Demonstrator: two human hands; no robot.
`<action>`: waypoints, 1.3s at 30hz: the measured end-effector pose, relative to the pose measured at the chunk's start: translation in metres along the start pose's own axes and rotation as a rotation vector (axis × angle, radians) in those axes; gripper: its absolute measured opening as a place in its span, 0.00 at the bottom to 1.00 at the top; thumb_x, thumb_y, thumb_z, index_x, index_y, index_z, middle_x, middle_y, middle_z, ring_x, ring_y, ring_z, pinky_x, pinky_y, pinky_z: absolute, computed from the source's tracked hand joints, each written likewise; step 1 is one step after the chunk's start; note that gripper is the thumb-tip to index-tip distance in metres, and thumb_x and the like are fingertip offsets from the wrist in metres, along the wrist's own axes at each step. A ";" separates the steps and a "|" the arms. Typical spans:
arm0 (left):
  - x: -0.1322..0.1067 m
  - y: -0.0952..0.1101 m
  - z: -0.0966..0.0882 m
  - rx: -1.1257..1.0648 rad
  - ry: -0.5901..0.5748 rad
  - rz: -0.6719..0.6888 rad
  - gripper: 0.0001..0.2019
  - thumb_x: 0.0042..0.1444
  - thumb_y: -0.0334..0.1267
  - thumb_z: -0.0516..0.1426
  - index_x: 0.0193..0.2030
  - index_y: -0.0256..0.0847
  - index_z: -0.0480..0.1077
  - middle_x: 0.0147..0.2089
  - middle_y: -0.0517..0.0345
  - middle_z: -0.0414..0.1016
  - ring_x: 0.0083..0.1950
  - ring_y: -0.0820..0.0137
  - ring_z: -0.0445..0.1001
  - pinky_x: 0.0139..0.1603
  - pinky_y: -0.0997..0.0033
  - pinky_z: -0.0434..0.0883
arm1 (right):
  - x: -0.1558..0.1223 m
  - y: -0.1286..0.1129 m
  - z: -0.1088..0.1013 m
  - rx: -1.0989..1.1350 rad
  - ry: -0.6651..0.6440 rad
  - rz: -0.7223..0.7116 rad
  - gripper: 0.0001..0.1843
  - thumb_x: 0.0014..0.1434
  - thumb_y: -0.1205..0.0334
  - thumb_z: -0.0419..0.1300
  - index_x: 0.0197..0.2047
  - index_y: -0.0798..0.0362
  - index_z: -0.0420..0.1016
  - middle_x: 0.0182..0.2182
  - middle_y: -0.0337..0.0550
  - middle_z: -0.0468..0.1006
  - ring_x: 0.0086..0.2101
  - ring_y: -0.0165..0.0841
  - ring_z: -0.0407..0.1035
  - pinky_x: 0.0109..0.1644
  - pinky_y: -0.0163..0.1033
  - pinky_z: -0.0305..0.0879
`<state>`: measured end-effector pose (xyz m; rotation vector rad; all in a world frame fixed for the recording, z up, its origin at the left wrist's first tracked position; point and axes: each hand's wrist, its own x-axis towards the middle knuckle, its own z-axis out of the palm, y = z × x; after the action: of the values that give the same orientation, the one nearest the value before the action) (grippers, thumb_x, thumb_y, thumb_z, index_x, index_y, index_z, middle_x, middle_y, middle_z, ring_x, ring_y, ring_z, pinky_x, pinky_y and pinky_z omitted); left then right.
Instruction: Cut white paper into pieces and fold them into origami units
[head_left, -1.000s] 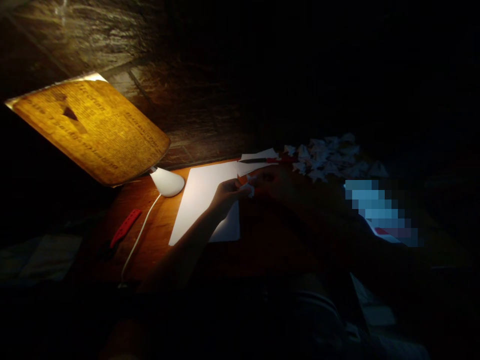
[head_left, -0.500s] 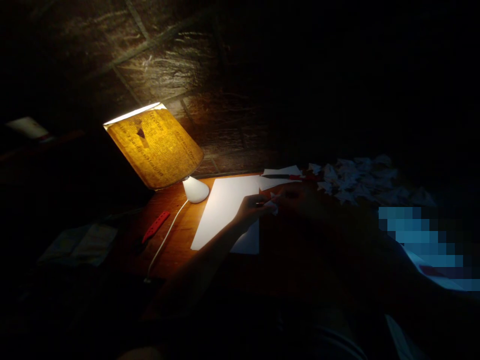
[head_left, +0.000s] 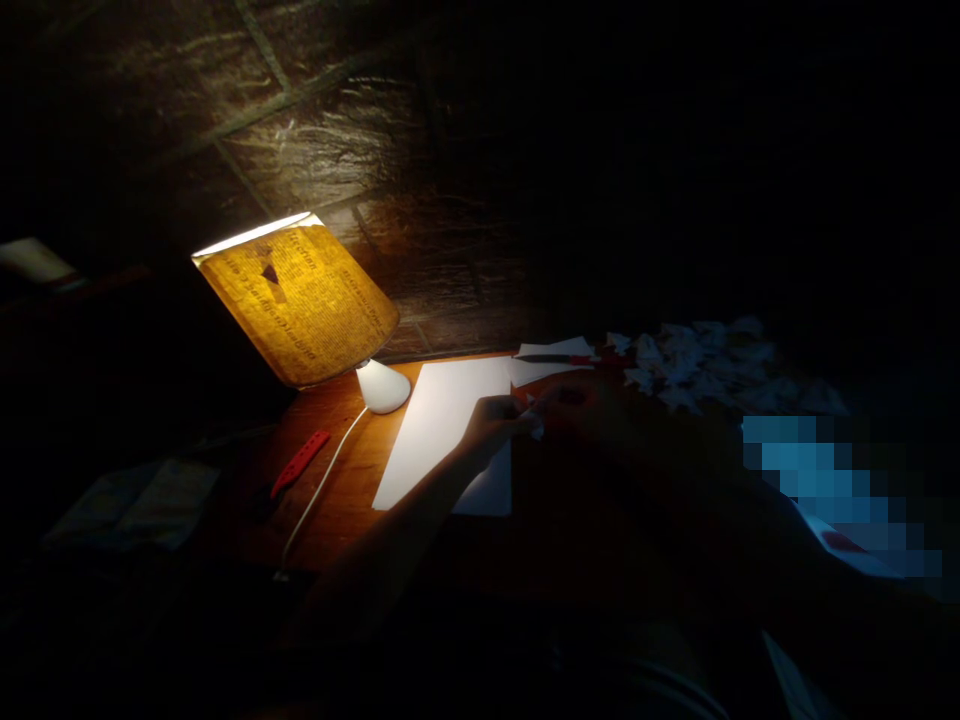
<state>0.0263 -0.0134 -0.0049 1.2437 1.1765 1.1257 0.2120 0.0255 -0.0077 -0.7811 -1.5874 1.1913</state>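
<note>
Between my two hands is a small folded piece of paper (head_left: 536, 426), pale and pointed at the edges. My left hand (head_left: 491, 420) grips it from the left with fingers closed, above a stack of white paper (head_left: 439, 425). On the other side, my right hand (head_left: 577, 402) is in deep shadow, its fingers pinched at the paper's upper edge. Just beyond the hands lie a smaller white sheet (head_left: 551, 372) and, across it, a knife (head_left: 547, 359) with a dark blade and red handle.
A lit lamp (head_left: 307, 310) with a printed yellow shade stands on the wooden table (head_left: 341, 510), its white cord (head_left: 322, 490) trailing forward. Left of the cord lies a slim red object (head_left: 301, 460). Several folded paper pieces (head_left: 682, 365) are heaped at right. Behind is a stone wall (head_left: 322, 130).
The whole view has shifted slightly, so the lamp and table sit a little further left. Both hands stay together on the folded paper, with only slight finger movement.
</note>
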 end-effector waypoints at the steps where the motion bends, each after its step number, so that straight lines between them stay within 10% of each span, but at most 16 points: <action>1: 0.000 0.001 0.000 0.001 0.002 -0.009 0.22 0.35 0.48 0.79 0.22 0.36 0.74 0.23 0.57 0.76 0.26 0.72 0.71 0.31 0.71 0.63 | 0.000 -0.001 0.000 0.005 0.005 0.001 0.08 0.50 0.54 0.72 0.27 0.49 0.84 0.28 0.43 0.85 0.31 0.38 0.77 0.38 0.43 0.72; 27: 0.001 -0.004 0.002 -0.054 -0.054 -0.039 0.23 0.32 0.45 0.80 0.22 0.37 0.73 0.23 0.60 0.74 0.26 0.73 0.71 0.32 0.70 0.63 | -0.002 -0.007 -0.001 0.026 0.011 0.051 0.16 0.49 0.46 0.73 0.23 0.49 0.80 0.25 0.42 0.82 0.30 0.37 0.75 0.37 0.43 0.73; 39: 0.008 -0.007 0.001 -0.321 0.114 0.028 0.24 0.36 0.44 0.79 0.29 0.38 0.71 0.26 0.65 0.74 0.29 0.76 0.72 0.34 0.75 0.67 | -0.005 0.002 0.006 -0.089 -0.026 0.112 0.14 0.54 0.48 0.71 0.33 0.49 0.81 0.33 0.44 0.85 0.37 0.40 0.77 0.43 0.44 0.72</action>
<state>0.0276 -0.0057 -0.0120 0.9629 1.0149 1.3609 0.2082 0.0196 -0.0118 -0.9259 -1.6454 1.2208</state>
